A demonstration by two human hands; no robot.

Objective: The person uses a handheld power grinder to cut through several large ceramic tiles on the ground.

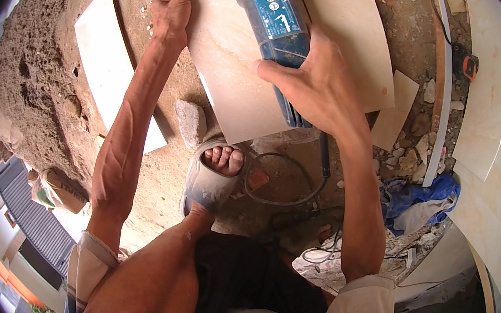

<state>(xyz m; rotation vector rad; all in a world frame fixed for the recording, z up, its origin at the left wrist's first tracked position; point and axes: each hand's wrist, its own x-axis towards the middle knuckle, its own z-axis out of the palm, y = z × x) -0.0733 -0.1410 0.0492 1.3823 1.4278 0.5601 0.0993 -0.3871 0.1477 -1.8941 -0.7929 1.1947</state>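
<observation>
A large cream tile [241, 108] lies in front of me, its far part cut off by the top of the view. My left hand [173, 14] grips the tile's left edge, thumb along the top and the other fingers curled at the side, partly hidden. My right hand [322, 84] is wrapped round the dusty blue body of an angle grinder [272, 21], held over the tile. The grinder's head and disc are out of view. Its black cord [324, 153] runs from the back end down to the ground.
A narrow tile strip [110, 55] and a grey stone [190, 123] lie left, near my sandalled foot [217, 174]. Right are a tile offcut [395, 112], rubble, a long metal straightedge [441, 117], a tape measure [469, 67], a blue cloth [417, 202] and large tiles [487, 92].
</observation>
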